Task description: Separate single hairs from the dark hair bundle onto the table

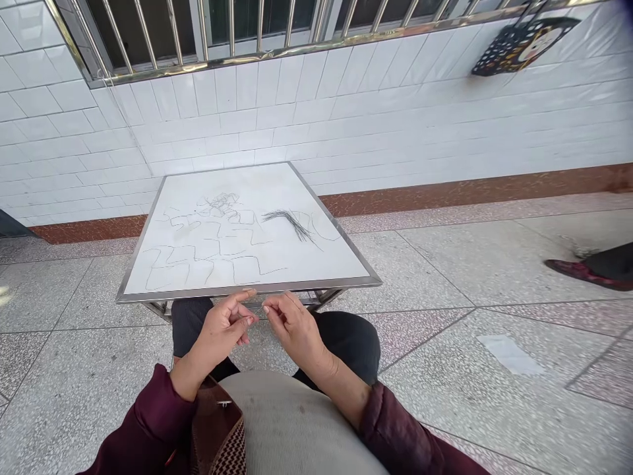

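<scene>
My left hand (228, 324) and my right hand (297, 330) are held close together over my lap, just in front of the table's near edge. On the left, the index finger points forward while the thumb presses against the other fingers. Thumb and index finger of the right hand are pinched together. Whatever lies between the fingertips is too fine to make out. Across the white table top (247, 178) lie several thin dark strands bent into steps (192, 254), like wires. A tangle of strands (221, 203) sits farther back, and a bundle of black strands (293, 223) rests at the right.
A metal rim (247, 288) frames the table, which stands near a white tiled wall (376, 132) below a barred window (232, 33). A patterned bag (524, 49) hangs at upper right. White paper (511, 353) lies on the floor; another person's shoe (586, 272) is at the right.
</scene>
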A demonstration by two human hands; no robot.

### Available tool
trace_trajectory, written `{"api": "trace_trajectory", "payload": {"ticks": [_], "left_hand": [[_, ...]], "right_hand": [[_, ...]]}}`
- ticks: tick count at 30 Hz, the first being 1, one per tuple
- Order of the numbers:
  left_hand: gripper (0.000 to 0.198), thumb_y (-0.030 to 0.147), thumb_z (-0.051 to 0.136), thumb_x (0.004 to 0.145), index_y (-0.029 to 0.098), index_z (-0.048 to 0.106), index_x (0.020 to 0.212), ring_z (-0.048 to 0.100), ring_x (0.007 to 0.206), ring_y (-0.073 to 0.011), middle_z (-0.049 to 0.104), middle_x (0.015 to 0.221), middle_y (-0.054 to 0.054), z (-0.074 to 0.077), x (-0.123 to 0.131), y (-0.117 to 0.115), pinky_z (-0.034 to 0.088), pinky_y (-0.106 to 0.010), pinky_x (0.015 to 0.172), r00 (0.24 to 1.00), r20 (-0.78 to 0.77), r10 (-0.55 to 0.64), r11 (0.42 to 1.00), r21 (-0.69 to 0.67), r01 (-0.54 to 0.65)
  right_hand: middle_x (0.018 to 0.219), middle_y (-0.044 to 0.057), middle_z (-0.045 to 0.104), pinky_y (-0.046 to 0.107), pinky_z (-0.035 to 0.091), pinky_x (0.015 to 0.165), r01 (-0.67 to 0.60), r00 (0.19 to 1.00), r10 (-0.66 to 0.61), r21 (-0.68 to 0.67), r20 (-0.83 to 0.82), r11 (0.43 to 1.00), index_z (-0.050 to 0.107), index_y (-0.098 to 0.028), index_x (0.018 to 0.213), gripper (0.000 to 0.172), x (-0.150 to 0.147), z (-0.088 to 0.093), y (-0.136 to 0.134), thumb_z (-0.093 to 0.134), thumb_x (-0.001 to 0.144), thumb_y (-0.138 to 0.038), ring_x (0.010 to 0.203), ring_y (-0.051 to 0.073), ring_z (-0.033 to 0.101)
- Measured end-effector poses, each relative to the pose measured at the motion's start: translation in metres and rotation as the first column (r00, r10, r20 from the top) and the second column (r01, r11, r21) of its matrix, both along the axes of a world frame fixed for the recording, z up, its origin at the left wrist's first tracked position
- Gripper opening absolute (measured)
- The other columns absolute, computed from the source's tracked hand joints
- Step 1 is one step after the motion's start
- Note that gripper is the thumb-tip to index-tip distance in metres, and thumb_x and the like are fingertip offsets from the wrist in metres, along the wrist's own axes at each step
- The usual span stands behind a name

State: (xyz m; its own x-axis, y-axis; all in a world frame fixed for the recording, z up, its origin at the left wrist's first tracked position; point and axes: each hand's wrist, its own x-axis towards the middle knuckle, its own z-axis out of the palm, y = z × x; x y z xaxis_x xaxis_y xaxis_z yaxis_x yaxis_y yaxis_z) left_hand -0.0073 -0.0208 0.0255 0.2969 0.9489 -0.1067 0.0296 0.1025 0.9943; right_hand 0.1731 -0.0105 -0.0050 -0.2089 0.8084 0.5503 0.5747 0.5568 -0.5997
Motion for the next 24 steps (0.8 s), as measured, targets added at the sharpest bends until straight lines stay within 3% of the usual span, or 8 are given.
{"api": "trace_trajectory", "payload": {"ticks": [11, 18, 21, 24], "left_hand": [[0.045, 0.02, 0.052, 0.085, 0.025, 0.055, 0.13, 0.056, 0.056, -0.0092, 0.061, 0.079, 0.001, 0.003, -0.007, -0.004, 0.049, -0.024, 0.058, 0.983, -0.172, -0.065, 0.988, 0.124, 0.087], [0.051, 0.023, 0.055, 0.084, 0.026, 0.051, 0.135, 0.063, 0.07, -0.0157, 0.067, 0.081, -0.001, 0.008, -0.026, -0.003, 0.049, -0.029, 0.071, 0.94, -0.334, -0.073, 0.987, 0.112, 0.117], [0.056, 0.025, 0.057, 0.084, 0.028, 0.047, 0.139, 0.064, 0.08, -0.0182, 0.069, 0.083, -0.001, 0.017, -0.038, 0.0, 0.047, -0.032, 0.08, 0.89, -0.456, 0.003, 0.98, 0.177, 0.088], [0.057, 0.03, 0.058, 0.086, 0.027, 0.044, 0.141, 0.064, 0.083, -0.0187, 0.069, 0.093, -0.003, 0.029, -0.035, 0.006, 0.047, -0.033, 0.08, 0.886, -0.457, 0.075, 0.974, 0.225, 0.034]], "right_hand": [[0.079, 0.004, 0.06, 0.032, 0.047, 0.066, 0.008, 0.998, -0.007, -0.004, 0.061, 1.0, 0.055, -0.023, 0.089, 0.015, 0.0, 0.001, -0.002, 0.042, 0.097, -0.023, 0.077, 0.02, 0.056], [0.08, 0.005, 0.06, 0.032, 0.046, 0.064, 0.107, 0.991, -0.11, 0.041, 0.071, 0.993, 0.056, -0.023, 0.089, 0.015, 0.008, 0.004, 0.003, 0.043, 0.097, -0.022, 0.076, 0.02, 0.056], [0.081, 0.005, 0.06, 0.032, 0.046, 0.065, 0.151, 0.986, -0.154, 0.05, 0.062, 0.987, 0.056, -0.023, 0.089, 0.015, 0.013, 0.004, 0.005, 0.043, 0.097, -0.022, 0.077, 0.02, 0.057], [0.081, 0.005, 0.06, 0.032, 0.047, 0.064, 0.122, 0.99, -0.125, 0.044, 0.062, 0.992, 0.057, -0.023, 0.089, 0.016, 0.012, 0.006, 0.003, 0.043, 0.097, -0.021, 0.076, 0.02, 0.057]]}}
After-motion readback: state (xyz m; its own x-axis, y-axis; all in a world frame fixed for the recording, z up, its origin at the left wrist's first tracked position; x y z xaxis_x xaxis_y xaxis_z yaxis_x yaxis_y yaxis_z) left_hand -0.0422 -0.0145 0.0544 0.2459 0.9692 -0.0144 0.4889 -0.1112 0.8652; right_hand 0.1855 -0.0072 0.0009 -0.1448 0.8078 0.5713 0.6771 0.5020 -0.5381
